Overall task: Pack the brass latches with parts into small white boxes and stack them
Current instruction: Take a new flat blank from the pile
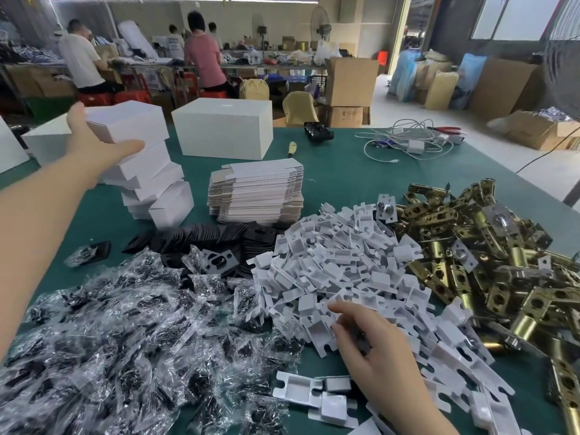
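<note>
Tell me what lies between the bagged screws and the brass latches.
In the head view, a heap of white plastic inserts separates the bagged screws from the brass latches.

Two bare forearms and two bare hands are visible in the head view. The left forearm (40, 227) enters from the left edge of the frame; no sleeve, cuff or glove covers it up to the frame edge. The left hand (94, 142) carries no ring, watch, band or glove on the surfaces shown. The right forearm (420, 412) enters from the bottom edge and is likewise uncovered. The right hand (376, 350) is bare; its back and knuckles face the camera, with no jewellery or tape visible. Fingernails on the right hand's fingers (342, 309) appear short and unpainted. No other part of the person's body or clothing is in view.
</note>
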`<state>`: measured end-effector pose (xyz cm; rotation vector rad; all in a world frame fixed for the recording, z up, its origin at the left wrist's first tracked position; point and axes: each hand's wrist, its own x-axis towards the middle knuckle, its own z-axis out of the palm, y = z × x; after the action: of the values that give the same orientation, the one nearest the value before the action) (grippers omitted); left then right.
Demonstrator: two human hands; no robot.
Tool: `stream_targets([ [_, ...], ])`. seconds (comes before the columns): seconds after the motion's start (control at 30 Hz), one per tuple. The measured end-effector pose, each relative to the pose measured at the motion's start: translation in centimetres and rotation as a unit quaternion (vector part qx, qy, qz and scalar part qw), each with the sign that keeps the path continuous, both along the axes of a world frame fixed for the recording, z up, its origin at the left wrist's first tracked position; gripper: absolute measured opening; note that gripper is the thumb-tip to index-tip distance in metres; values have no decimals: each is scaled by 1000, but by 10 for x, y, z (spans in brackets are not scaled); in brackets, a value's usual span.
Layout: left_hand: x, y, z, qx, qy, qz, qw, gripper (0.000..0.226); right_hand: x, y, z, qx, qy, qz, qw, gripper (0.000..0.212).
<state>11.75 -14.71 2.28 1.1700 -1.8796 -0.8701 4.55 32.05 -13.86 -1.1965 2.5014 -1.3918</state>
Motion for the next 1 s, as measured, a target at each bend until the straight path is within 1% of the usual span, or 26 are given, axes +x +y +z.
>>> stream_targets([
  [0.1, 0, -2, -6, 0, -5, -14, 1000, 103, 0, -1, 0, 3, 6, -1, 1000, 49],
  [0.17, 0, -4, -7, -11, -12, -10, 1000, 103, -1, 0, 0, 4, 10, -2, 1000, 48],
  [0.4, -10, -7, -9, -13, -13, 1, 1000, 118, 1, -2, 1, 8, 20, -4, 1000, 44],
  [0.53, -10, -10, -11, -44, -11, 0, 999, 113, 0, -2, 0, 15, 28, -9, 999, 36],
  [0.63, -11, -13, -11, -66, -20, -13, 997, 114, 0, -3, -1, 15, 26, -15, 999, 29],
  [0.8, -10, -18, -18, -86, -11, -12, 996, 123, -1, -3, -2, 11, 22, -12, 1000, 27],
  [0.9, -5, -21, -20, -80, -24, -12, 996, 128, 0, -2, -1, 22, 23, -11, 999, 26],
  [0.93, -5, -20, -19, -71, -16, -1, 997, 127, 0, -2, -1, 24, 25, -11, 999, 26],
  [1.0, -9, -5, -9, -52, 53, 65, 995, 115, 0, -2, 1, 27, 31, -10, 999, 25],
])
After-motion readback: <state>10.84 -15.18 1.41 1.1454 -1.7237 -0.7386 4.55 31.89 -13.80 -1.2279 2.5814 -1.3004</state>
